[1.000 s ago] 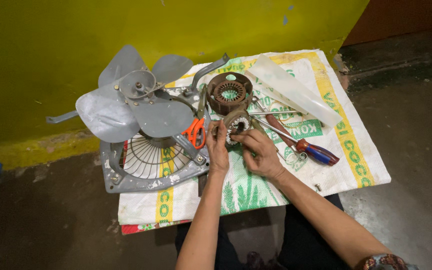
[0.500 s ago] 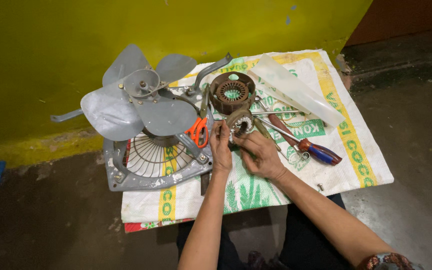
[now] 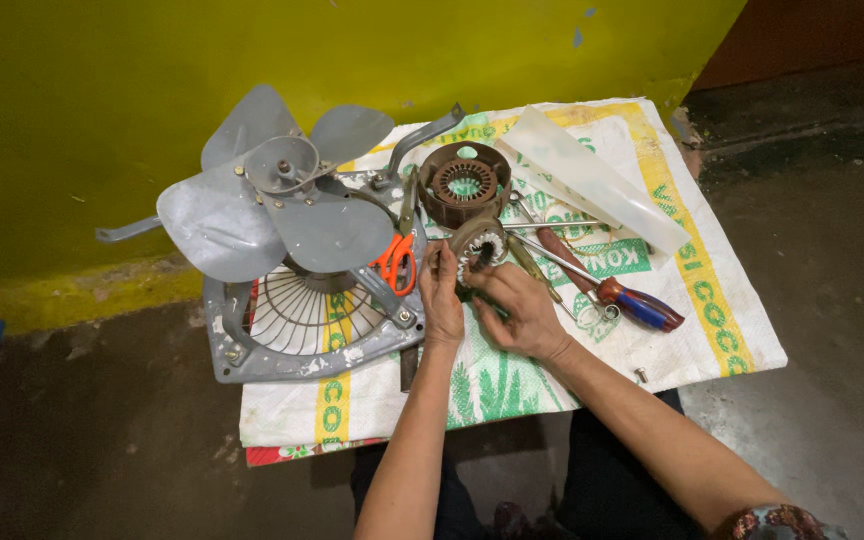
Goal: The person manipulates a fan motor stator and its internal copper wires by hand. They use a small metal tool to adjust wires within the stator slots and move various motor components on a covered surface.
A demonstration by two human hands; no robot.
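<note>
Two hands grip one small wound motor stator [image 3: 479,247] above the woven sack [image 3: 712,330]: left hand [image 3: 441,300] closed on its left edge, right hand [image 3: 517,310] closed on its lower right. Beyond the stator lies a larger brown stator ring [image 3: 465,183]. Left of the stator stand orange scissors [image 3: 395,262], a grey fan blade assembly [image 3: 272,205] and its grille frame [image 3: 302,345]. Right of the stator lie a screwdriver [image 3: 607,290] and a translucent plastic strip [image 3: 592,180].

Printed woven sack [image 3: 712,310] — white, green, yellow — flat on floor
</note>
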